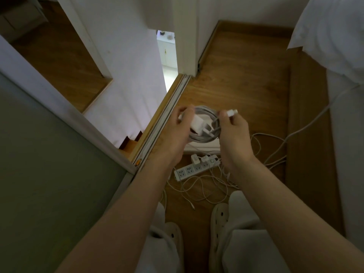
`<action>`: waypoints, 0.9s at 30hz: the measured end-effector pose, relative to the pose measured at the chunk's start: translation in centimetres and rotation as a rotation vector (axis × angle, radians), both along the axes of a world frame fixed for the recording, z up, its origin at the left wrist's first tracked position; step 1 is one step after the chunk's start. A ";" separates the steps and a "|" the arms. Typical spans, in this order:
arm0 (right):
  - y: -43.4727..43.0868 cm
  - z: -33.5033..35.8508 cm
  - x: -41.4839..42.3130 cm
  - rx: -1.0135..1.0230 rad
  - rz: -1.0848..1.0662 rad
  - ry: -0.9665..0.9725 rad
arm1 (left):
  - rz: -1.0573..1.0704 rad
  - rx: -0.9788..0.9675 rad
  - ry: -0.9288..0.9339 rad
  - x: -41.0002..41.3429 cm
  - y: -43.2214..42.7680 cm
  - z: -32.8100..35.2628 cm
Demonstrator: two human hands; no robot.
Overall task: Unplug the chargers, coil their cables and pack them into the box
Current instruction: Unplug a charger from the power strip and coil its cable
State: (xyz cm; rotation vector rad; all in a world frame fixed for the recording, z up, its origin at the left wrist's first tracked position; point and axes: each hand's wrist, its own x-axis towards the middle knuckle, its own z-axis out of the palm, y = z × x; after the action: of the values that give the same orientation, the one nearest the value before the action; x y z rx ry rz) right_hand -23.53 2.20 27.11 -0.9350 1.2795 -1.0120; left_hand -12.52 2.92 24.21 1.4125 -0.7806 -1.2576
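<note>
Both hands are raised above the strip (189, 171), which lies on the wood floor. The left hand (177, 133) grips one side of a coil (206, 111) of white cable, fingers curled round it, and a white charger (198, 124) sits inside the loops. The right hand (234, 134) pinches the cable's connector (232, 111) between thumb and forefinger. Just beyond the strip lies a white box (202, 147), mostly hidden by the hands. Two plugs (195, 159) sit in the strip. Loose cables (199, 192) tangle on its near side.
</note>
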 end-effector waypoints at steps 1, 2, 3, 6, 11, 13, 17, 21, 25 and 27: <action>-0.4 0.0 -0.2 0.136 -0.037 -0.092 | 0.031 -0.075 -0.159 -0.4 0.2 0.2; -0.8 -0.1 -0.3 0.241 -0.069 -0.194 | 0.051 -0.172 -0.278 -0.8 0.3 0.5; -1.2 -0.1 -0.5 0.311 -0.086 -0.292 | 0.051 -0.270 -0.353 -1.1 0.4 0.6; -2.1 -0.6 -0.8 0.417 -0.092 -0.505 | 0.024 -0.484 -0.615 -1.3 0.4 0.4; -2.3 -0.8 -0.9 0.452 0.045 -0.414 | -0.099 -0.579 -0.763 -1.4 0.9 0.1; -2.3 -1.4 -0.4 0.395 0.088 -0.180 | -0.093 -0.552 -0.757 -1.0 0.8 -0.2; -2.4 -1.9 -0.6 0.065 0.229 0.299 | -0.054 -0.499 -0.730 -0.3 0.7 -0.7; -1.7 -3.2 -0.9 -0.520 0.371 1.061 | -0.062 -0.408 -0.705 -0.3 0.5 -1.2; -1.8 -3.8 -0.4 -0.440 0.429 0.618 | -0.022 -0.349 -0.710 0.2 -0.1 -1.5; -1.9 -4.0 -0.3 -0.451 0.468 0.539 | -0.011 -0.331 -0.705 0.6 -0.3 -1.8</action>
State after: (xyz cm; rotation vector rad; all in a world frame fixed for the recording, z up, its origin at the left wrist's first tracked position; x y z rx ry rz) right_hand -23.85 0.28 23.09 -1.8521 1.1841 -0.7011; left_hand -11.95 2.64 22.42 1.5737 -1.3969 -0.5728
